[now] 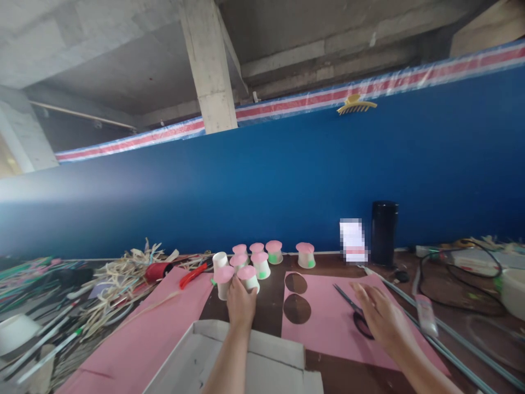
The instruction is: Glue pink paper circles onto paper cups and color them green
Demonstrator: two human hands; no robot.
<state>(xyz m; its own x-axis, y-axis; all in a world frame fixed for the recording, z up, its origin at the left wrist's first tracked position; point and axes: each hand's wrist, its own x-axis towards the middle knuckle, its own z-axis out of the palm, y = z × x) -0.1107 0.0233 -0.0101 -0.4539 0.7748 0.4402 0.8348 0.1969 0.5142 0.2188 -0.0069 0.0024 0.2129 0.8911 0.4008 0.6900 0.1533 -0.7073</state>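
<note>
Workbench with paper discs and cups, clock directions read from the hand named, twelve o'clock pointing away from the person. The left hand (241, 302) curves its fingers against a tapered white cup with a flat pink paper disc on top (251, 283), at its twelve o'clock; the fingertips are partly hidden, so whether they grip or only touch cannot be told. Similar disc-topped cups cluster beyond, a plain white cup without a disc (220, 261) stands at eleven o'clock, and a lone disc-topped cup with a green patch (305, 256) at two. The right hand (380, 313), fingers loosely extended and apart with nothing visibly held, hovers by the dark-handled metal scissors (348, 299) at its ten o'clock; contact with the handles cannot be made out. The scissors lie on a pink paper sheet with two round cut-outs (324, 340). Likely faults: the cups stand so close that a sideways knock from the left knuckles could topple a neighbour; a disc, if unfastened, could slide off when its overhanging rim is brushed; and the right hand, dropping carelessly, could push the scissors and crease or tear the sheet.
</note>
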